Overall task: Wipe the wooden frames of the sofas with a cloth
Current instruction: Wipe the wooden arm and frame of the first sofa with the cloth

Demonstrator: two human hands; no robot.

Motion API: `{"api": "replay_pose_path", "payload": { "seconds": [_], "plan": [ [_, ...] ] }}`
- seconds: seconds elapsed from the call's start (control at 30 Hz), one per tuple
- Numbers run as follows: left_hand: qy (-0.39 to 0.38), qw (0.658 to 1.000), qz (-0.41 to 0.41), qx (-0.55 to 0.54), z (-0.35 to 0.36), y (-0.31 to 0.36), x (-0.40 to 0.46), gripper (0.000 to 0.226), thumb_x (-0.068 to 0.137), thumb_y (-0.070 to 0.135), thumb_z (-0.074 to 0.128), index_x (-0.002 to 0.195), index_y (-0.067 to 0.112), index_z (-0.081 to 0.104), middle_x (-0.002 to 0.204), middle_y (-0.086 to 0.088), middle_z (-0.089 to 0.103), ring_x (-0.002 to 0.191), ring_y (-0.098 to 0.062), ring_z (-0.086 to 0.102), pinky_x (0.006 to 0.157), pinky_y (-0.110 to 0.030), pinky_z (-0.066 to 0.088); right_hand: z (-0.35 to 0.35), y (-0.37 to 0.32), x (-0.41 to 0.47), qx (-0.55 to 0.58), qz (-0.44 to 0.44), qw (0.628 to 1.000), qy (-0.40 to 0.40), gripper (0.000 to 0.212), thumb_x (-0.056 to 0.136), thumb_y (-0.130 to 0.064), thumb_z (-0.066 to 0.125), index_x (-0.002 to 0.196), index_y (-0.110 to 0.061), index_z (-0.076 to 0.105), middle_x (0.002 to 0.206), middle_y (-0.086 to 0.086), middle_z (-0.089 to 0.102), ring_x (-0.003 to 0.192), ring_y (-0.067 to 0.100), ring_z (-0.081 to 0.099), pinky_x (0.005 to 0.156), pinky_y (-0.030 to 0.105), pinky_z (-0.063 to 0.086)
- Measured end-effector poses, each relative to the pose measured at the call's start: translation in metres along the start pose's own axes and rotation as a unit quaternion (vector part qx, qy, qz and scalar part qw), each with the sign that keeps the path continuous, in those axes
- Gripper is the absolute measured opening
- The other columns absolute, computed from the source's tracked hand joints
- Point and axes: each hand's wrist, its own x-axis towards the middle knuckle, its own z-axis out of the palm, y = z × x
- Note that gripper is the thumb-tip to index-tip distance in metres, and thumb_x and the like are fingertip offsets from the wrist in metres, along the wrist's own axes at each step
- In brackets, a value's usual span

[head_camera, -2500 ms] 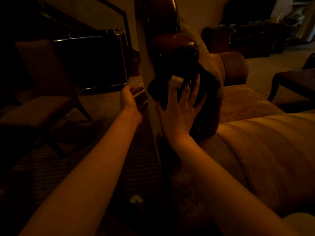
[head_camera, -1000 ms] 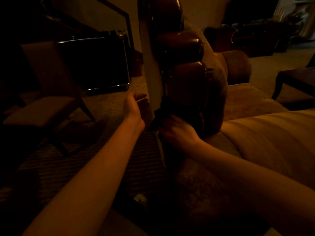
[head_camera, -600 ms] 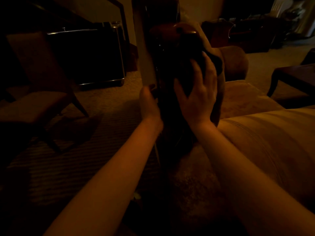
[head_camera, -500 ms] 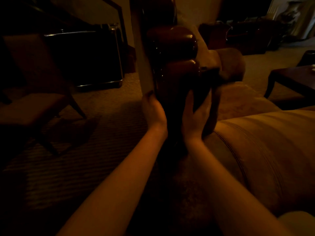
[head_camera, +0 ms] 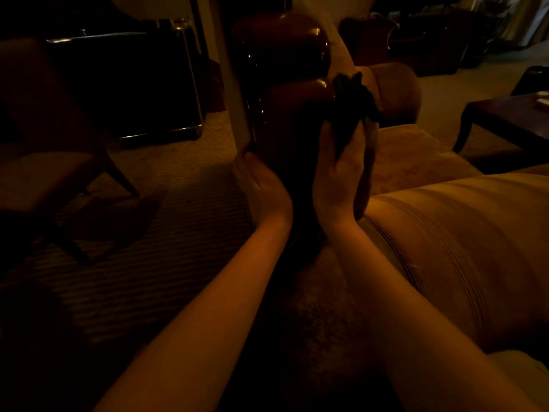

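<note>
Now right hand pinches dark cloth against wooden frame, at 3 o'clock; left hand apparently braces frame, fingers hidden.

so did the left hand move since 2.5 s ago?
Yes. The left hand went right, from open air beside the wooden frame to resting against its left edge, opposite the right hand holding the cloth.

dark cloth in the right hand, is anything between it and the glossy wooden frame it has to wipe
Nothing visible is in the way. The right hand holds the dark cloth at the right edge of the glossy dark red wooden sofa frame. The left hand rests on the frame's other side, clear of the cloth.
</note>
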Motion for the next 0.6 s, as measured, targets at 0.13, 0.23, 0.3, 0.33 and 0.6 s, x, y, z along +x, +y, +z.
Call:
{"api": "replay_pose_path", "payload": {
  "seconds": [0.13, 0.23, 0.3, 0.33, 0.6],
  "plan": [
    [-0.003, 1.000, 0.006, -0.002, 0.000, 0.003, -0.003, 0.048, 0.095, 0.036, 0.023, 0.125, 0.007, 0.048, 0.125, -0.013, 0.050, 0.117, -0.024, 0.048, 0.104, -0.035, 0.035, -0.009, 0.025, -0.014, 0.037, 0.110, 0.993, -0.033, 0.056, 0.094, -0.057, 0.034, 0.134, -0.018, 0.042, 0.120, 0.004, 0.058, 0.116, 0.021, 0.054, 0.096, 0.031, 0.043],
    [-0.015, 1.000, -0.005, -0.004, -0.003, 0.004, -0.003, 0.046, 0.091, 0.040, 0.023, 0.119, 0.015, 0.049, 0.123, -0.009, 0.050, 0.116, -0.023, 0.048, 0.105, -0.045, 0.036, -0.026, 0.040, -0.052, -0.047, 0.133, 0.983, -0.119, 0.068, 0.090, -0.059, 0.040, 0.141, -0.015, 0.035, 0.135, 0.011, 0.048, 0.124, 0.015, 0.046, 0.099, 0.024, 0.039],
    [-0.019, 1.000, -0.012, -0.008, -0.003, 0.004, -0.004, 0.040, 0.093, 0.039, 0.024, 0.118, 0.019, 0.048, 0.124, -0.008, 0.049, 0.117, -0.024, 0.047, 0.105, -0.049, 0.036, -0.029, 0.039, -0.071, -0.108, 0.113, 0.978, -0.140, 0.068, 0.093, -0.040, 0.051, 0.147, -0.013, 0.021, 0.147, 0.012, 0.032, 0.132, 0.009, 0.028, 0.104, 0.017, 0.027],
    [-0.023, 1.000, -0.015, -0.010, -0.003, 0.004, -0.005, 0.039, 0.095, 0.037, 0.024, 0.119, 0.019, 0.048, 0.126, -0.009, 0.049, 0.118, -0.025, 0.047, 0.105, -0.050, 0.035, -0.028, 0.034, -0.076, -0.121, 0.102, 0.979, -0.128, 0.070, 0.093, -0.032, 0.054, 0.148, -0.012, 0.016, 0.150, 0.014, 0.027, 0.132, 0.006, 0.022, 0.104, 0.012, 0.021],
    [-0.050, 0.996, -0.063, -0.036, -0.007, 0.002, 0.003, 0.024, 0.100, 0.030, 0.032, 0.118, 0.023, 0.048, 0.127, -0.007, 0.048, 0.118, -0.022, 0.048, 0.104, -0.048, 0.038, -0.017, 0.004, -0.063, -0.129, 0.031, 0.988, -0.075, 0.073, 0.087, -0.011, 0.063, 0.146, -0.007, 0.019, 0.148, 0.026, 0.023, 0.137, 0.020, 0.018, 0.108, 0.014, 0.018]
  ]
}}
